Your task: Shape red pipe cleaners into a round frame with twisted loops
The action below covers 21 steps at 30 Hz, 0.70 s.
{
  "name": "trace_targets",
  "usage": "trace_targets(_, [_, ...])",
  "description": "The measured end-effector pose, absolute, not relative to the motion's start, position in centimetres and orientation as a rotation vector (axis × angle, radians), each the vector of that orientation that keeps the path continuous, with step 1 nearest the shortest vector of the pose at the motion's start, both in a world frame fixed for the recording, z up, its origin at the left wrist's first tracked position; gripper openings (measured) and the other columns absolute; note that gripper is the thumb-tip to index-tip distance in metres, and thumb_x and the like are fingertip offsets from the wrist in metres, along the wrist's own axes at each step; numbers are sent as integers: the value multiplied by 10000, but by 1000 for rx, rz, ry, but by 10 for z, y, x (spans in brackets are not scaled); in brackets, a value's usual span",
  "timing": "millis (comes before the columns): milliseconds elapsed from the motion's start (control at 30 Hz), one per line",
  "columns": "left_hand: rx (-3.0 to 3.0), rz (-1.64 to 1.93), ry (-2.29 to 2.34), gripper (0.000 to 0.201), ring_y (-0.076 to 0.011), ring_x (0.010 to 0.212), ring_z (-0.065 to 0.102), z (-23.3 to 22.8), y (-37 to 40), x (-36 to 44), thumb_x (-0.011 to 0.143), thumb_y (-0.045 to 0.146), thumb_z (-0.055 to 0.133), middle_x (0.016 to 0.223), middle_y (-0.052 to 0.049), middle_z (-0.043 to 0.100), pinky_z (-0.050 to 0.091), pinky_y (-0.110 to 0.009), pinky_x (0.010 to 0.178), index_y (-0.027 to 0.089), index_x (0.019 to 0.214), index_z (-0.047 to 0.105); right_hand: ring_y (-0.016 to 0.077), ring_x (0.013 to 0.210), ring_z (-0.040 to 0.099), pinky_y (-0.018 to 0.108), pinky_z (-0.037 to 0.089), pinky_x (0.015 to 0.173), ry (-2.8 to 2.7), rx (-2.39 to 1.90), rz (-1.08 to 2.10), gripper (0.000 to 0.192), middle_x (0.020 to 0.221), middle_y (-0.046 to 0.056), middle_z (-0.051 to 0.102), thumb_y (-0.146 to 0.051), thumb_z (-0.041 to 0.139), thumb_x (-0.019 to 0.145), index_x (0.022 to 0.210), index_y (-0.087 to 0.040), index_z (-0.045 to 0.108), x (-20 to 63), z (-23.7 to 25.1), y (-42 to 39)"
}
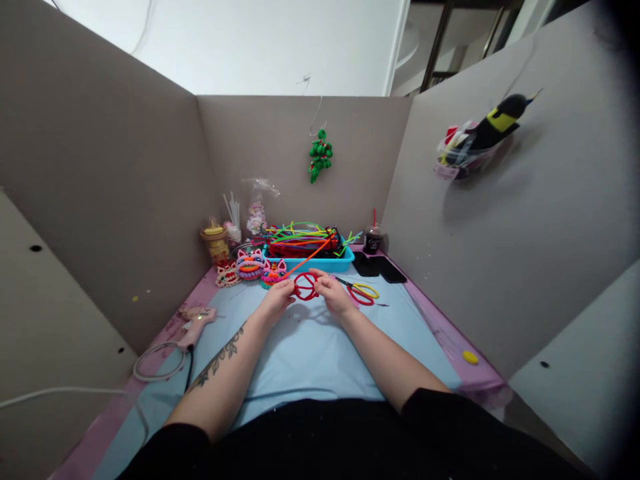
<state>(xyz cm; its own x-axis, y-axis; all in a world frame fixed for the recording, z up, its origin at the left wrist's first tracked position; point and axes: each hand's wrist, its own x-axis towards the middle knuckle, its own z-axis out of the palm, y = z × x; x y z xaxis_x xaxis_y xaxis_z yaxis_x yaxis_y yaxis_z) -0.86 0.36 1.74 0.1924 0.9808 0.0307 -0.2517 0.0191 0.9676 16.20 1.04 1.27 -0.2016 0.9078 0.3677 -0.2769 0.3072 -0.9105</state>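
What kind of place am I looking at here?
Likely a home craft station, screened by cardboard walls. A blue tray of pipe cleaners, a glue gun and scissors surround both hands shaping a red loop.

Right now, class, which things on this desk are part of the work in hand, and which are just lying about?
In use: red pipe-cleaner shape, held by left hand and right hand; orange pipe cleaner.

Lying about: scissors, glue gun, blue tray, drink cup, phone.

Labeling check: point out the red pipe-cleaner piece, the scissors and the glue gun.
red pipe-cleaner piece (305, 286), head view, on its round loop between the hands.
scissors (364, 292), head view, on the red and yellow handles.
glue gun (197, 320), head view, on the pink body.
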Motion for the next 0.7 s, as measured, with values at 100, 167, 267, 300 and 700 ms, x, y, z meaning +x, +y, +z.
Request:
trace_targets(100, [1130,1161,900,264,-96,609,501,17,4,-10,638,387,655,671,-17,561,333,-197,518,141,697,578,238,1153,419,343,293,952,-1351,-672,1204,275,1201,65,508,-406,701,632,535,-188,563,162,12,10])
trace_targets(167, [1146,1163,915,290,-95,617,504,14,6,-11,646,408,652,694,-23,571,325,-190,510,137,733,592,235,1168,407,339,284,956,-1362,-687,1183,275,1185,67,520,-400,696,640,531,-187,562,162,11,10])
trace_targets(267, [1170,1186,933,315,-93,617,503,10,10,-12,664,439,635,689,-16,565,325,-184,505,141,755,587,228,1156,417,325,284,952,-1377,-698,1165,271,1168,64,532,-395,688,648,529,-185,566,161,9,11])
trace_targets(300, [1176,1207,951,322,-95,623,508,9,11,-11,670,451,626,690,-11,563,328,-184,506,148,768,581,227,1137,430,320,289,945,-1375,-707,1156,269,1163,60,535,-395,689,645,530,-184,568,161,8,12])
trace_targets(700, [2105,1338,1158,217,-142,657,495,10,-2,-3,690,363,645,715,-40,569,393,-271,638,195,822,682,106,518,407,258,329,579,-1067,-811,1343,333,498,-43,492,-467,709,572,523,-182,544,146,-2,16])
